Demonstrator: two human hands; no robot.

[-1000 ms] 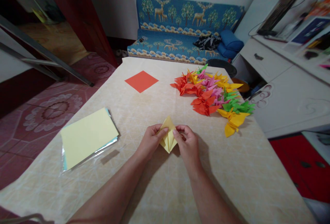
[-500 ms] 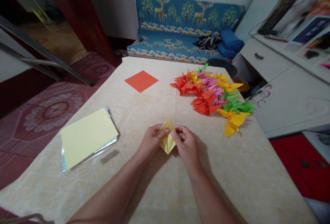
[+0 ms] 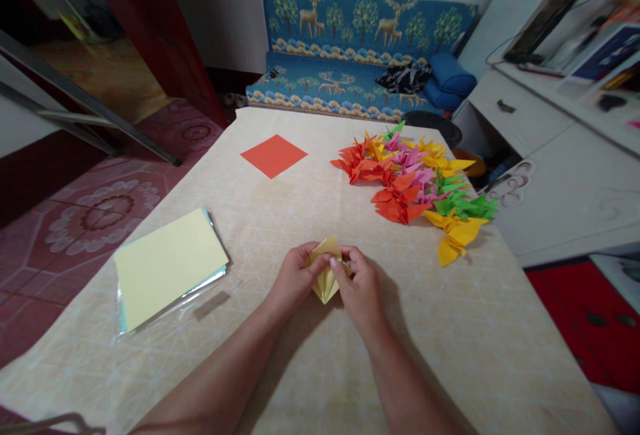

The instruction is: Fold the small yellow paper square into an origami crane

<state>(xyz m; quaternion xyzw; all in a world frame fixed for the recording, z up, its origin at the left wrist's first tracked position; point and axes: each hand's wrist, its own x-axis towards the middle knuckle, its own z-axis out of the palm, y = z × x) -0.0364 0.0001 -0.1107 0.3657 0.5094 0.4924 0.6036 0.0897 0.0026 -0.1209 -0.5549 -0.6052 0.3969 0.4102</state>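
Between my two hands is a pale yellow sheet of origami paper (image 3: 325, 288), folded into a small kite-like diamond with one point toward me. My left hand (image 3: 299, 273) grips its left side, thumb pressed on the upper face and fingers behind. From the right, my right hand (image 3: 361, 283) pinches the same piece, its thumb close to the left thumb at the middle. Creases run down to the near tip. The fingers underneath are partly hidden by the paper.
Folded paper cranes (image 3: 400, 198) in red, orange, pink and green cluster at the table's right. A flat red paper square (image 3: 274, 156) lies farther back. Left is a stack of yellow paper (image 3: 173, 268) on a clear sleeve. Behind the table (image 3: 280, 215) stands a blue sofa (image 3: 345, 75).
Both thumbs have shifted closer together over the middle of the yellow paper. The paper tilts slightly, its top point now a little farther right. The other things on the table stay put.
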